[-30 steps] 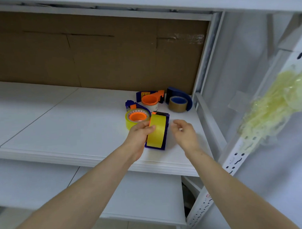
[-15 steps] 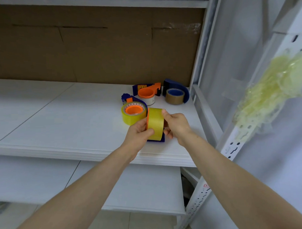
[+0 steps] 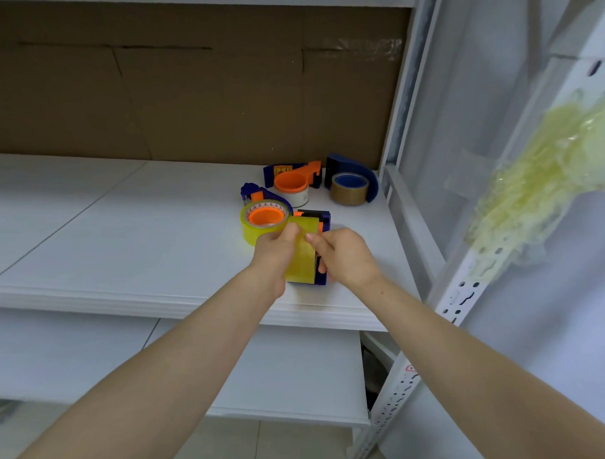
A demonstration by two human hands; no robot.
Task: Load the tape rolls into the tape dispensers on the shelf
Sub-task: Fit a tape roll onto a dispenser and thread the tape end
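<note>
A yellow tape roll (image 3: 302, 257) stands on edge inside a blue and orange dispenser (image 3: 321, 249) near the front right of the white shelf (image 3: 130, 235). My left hand (image 3: 274, 256) grips the roll from the left. My right hand (image 3: 343, 257) holds the dispenser from the right, its thumb on the roll's top. Just behind sits a second dispenser (image 3: 255, 193) loaded with a yellow roll (image 3: 263, 221) on an orange hub. Further back are a dispenser with a white roll (image 3: 294, 186) and one with a brown roll (image 3: 349, 190).
A brown cardboard sheet (image 3: 186, 89) backs the shelf. A white perforated upright (image 3: 468, 292) stands at the right with a wad of crumpled yellowish tape (image 3: 546, 183) stuck to it. A lower white shelf (image 3: 282, 367) lies beneath.
My right hand came in from the right and took hold of the dispenser. Both hands now hold the yellow roll and dispenser, slightly nearer the shelf's front edge.
</note>
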